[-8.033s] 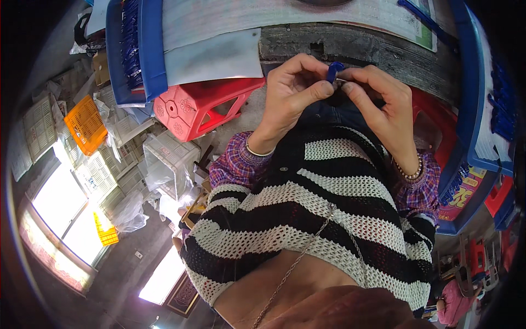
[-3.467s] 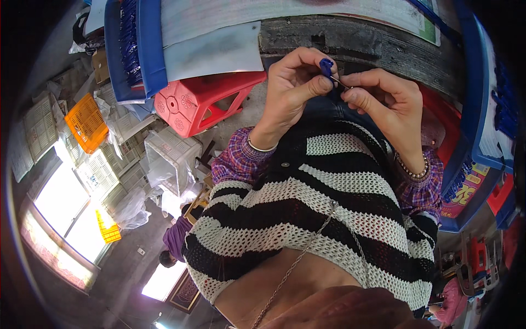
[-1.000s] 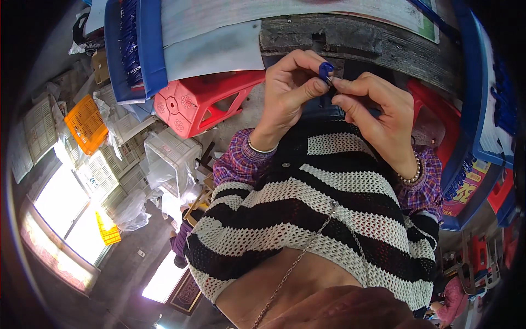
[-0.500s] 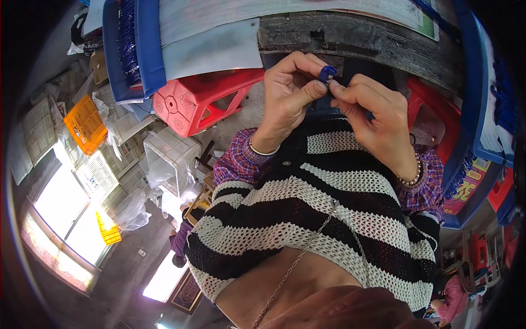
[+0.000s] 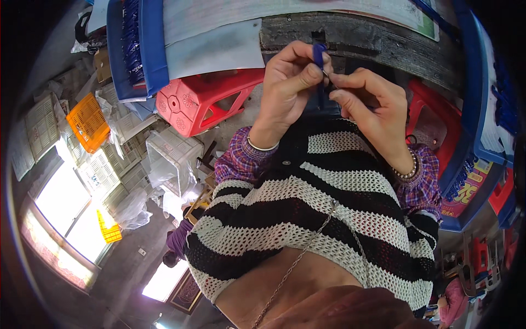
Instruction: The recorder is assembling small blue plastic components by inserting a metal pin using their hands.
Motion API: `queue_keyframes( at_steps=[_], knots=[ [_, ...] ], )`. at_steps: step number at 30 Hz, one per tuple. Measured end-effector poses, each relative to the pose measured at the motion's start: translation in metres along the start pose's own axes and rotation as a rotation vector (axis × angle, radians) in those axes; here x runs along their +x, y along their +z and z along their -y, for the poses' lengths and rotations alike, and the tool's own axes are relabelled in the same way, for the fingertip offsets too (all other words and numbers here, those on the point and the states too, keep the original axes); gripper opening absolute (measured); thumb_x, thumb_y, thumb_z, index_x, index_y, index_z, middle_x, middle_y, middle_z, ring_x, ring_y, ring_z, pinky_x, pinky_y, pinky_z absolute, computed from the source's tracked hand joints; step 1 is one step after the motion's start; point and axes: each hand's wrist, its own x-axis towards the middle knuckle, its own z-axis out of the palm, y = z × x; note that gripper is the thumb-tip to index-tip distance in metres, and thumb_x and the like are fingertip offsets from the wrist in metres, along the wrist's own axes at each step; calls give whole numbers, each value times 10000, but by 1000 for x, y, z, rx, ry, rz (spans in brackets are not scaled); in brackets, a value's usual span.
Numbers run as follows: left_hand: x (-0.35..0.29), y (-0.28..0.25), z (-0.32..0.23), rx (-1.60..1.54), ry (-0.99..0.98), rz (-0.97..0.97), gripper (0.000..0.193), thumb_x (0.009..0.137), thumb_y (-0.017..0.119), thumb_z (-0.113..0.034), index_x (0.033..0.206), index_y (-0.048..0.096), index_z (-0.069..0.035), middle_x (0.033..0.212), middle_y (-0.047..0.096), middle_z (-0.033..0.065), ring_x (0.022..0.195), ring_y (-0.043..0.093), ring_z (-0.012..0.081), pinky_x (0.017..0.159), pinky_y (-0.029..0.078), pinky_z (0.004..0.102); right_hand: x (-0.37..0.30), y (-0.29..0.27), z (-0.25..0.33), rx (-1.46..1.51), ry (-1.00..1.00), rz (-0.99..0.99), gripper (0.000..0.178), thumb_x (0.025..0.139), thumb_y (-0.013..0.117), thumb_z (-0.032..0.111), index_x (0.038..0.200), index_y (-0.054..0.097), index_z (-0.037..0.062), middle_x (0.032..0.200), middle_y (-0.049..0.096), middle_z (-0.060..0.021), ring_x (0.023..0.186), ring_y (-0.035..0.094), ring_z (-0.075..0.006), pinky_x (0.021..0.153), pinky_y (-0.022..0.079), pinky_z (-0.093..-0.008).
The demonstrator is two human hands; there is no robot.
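Up close to the table edge, my left hand [image 5: 290,82] pinches a narrow dark blue strip [image 5: 319,54] between thumb and forefinger. The strip stands lengthwise, and its lower part runs down beside the fingers. A small shiny bit shows at the strip's side, too small to name. My right hand [image 5: 378,101] is at that same spot, thumb and forefinger bent close together in a pinch. What they hold, if anything, cannot be made out.
Ahead is a weathered wooden table edge [image 5: 350,38] with a pale sheet [image 5: 213,52] on it. Blue trays [image 5: 153,44] holding blue pieces flank me. A red stool [image 5: 186,107] stands left, another red seat [image 5: 433,120] right. Crates [image 5: 87,123] are piled far left.
The blue piece, curled between my fingertips before, now shows as a long upright strip. My left hand has risen slightly, and my right fingertips have drawn a little away from it.
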Motion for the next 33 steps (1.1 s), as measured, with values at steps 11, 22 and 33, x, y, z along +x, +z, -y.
queue_keyframes(
  at_steps=[11,22,33],
  knots=[
    [1,-7,1,-54,-30,42,217,786,686,-116,952,573,-33,850,574,72,769,545,165,681,443,268,5,-11,0,151,109,36,163,826,580,1,980,614,-41,875,587,-40,724,556,-65,607,429,-178],
    [-1,-8,2,45,-29,23,260,768,709,-134,972,574,-46,877,610,64,746,565,147,648,440,241,9,-19,-2,2,-23,101,178,834,608,11,1005,591,-37,965,551,-31,838,513,-70,701,396,-165],
    [1,-9,6,78,34,71,231,749,717,-94,926,583,-31,900,588,65,817,557,131,677,442,234,5,-16,0,180,96,44,233,818,611,-31,1044,563,-62,925,636,-116,824,625,-132,678,487,-202]
  ],
)
